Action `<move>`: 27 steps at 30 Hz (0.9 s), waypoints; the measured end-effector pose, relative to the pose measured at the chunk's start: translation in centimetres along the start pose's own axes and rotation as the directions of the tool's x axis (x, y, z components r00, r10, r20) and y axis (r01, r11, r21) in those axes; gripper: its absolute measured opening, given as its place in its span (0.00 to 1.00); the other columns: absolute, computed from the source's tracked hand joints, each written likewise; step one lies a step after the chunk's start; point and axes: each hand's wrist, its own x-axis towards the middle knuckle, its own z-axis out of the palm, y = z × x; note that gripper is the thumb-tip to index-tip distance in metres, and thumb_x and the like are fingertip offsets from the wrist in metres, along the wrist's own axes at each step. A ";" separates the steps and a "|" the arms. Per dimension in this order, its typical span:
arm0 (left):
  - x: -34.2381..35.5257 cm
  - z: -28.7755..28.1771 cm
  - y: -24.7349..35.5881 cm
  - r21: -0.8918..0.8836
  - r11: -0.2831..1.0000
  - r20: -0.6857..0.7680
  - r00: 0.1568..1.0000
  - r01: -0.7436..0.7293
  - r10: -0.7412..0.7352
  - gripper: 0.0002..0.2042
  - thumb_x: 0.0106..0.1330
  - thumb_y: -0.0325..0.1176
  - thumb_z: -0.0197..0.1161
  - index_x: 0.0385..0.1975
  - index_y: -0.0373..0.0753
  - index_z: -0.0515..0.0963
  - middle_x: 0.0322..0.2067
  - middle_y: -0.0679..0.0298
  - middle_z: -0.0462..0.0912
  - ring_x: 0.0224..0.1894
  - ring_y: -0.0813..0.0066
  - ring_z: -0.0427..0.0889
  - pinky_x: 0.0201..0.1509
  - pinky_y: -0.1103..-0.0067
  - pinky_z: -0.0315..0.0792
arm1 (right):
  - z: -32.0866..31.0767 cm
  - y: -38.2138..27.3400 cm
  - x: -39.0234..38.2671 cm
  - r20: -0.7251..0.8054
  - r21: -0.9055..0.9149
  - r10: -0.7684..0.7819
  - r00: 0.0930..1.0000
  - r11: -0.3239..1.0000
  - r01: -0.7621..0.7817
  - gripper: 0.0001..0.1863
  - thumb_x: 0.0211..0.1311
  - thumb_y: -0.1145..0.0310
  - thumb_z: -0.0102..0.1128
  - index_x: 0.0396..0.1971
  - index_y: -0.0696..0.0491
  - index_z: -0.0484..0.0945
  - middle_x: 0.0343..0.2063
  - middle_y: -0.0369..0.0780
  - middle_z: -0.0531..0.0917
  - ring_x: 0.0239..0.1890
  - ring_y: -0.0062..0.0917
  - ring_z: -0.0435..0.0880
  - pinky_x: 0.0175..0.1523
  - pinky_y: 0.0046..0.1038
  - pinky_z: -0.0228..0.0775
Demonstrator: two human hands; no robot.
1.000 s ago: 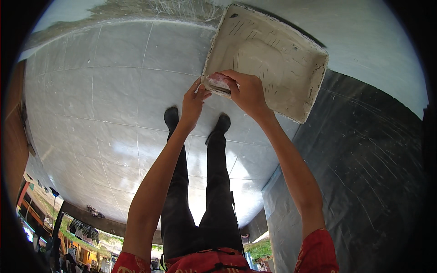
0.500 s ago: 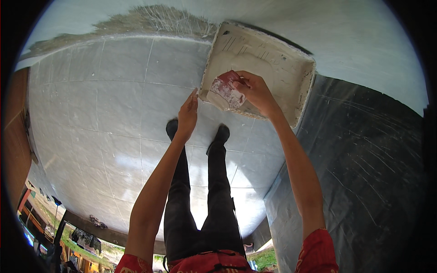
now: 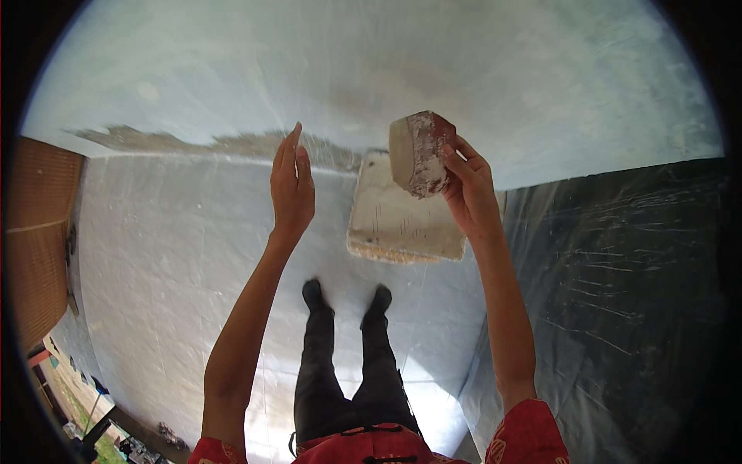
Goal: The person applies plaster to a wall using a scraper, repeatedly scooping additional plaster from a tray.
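My right hand (image 3: 469, 188) grips a flat reddish scraper (image 3: 423, 139) caked with white residue, with beige paste along its left edge. It is raised above and in front of a rectangular tray (image 3: 402, 228), which holds a beige paste and sits at the foot of a pale wall (image 3: 464, 62). My left hand (image 3: 292, 185) is raised to the left of the scraper, fingers extended upward and touching nothing that I can see.
A grey tiled floor (image 3: 170, 255) lies under my feet. The pale wall has a grey unpainted strip (image 3: 154, 139) along its base. A dark scratched surface (image 3: 595, 294) is on the right, a brown corrugated panel (image 3: 39, 240) at the far left, with outdoor clutter at lower left.
The view has tilted up toward the wall. My right hand has lifted the paste-loaded scraper out of the tray; my left hand has risen and moved away to the left, fingers straightened.
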 end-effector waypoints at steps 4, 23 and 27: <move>5.1 -4.5 6.9 0.244 0.890 -0.137 0.895 -0.384 0.424 0.21 0.75 0.41 0.40 0.61 0.36 0.66 0.59 0.51 0.70 0.65 0.45 0.62 0.64 0.62 0.61 | 6.6 -6.5 0.5 0.034 0.074 -0.102 0.994 0.992 0.099 0.16 0.66 0.75 0.52 0.51 0.65 0.69 0.40 0.43 0.81 0.39 0.25 0.84 0.40 0.27 0.82; 15.4 -20.3 31.4 0.453 0.476 -0.223 0.421 -0.753 0.879 0.22 0.74 0.43 0.42 0.65 0.43 0.63 0.63 0.56 0.66 0.69 0.53 0.56 0.67 0.61 0.54 | 25.1 -28.8 -5.8 0.075 0.133 -0.490 0.869 0.868 0.478 0.15 0.68 0.76 0.47 0.51 0.67 0.68 0.48 0.45 0.77 0.50 0.26 0.79 0.56 0.25 0.76; 16.9 -19.9 31.5 0.454 0.477 -0.204 0.433 -0.752 0.878 0.22 0.73 0.42 0.43 0.65 0.45 0.62 0.63 0.56 0.65 0.69 0.53 0.56 0.67 0.60 0.53 | 26.3 -29.4 -5.5 0.107 0.144 -0.482 0.870 0.873 0.467 0.14 0.68 0.76 0.47 0.50 0.67 0.68 0.48 0.46 0.77 0.50 0.26 0.79 0.57 0.25 0.76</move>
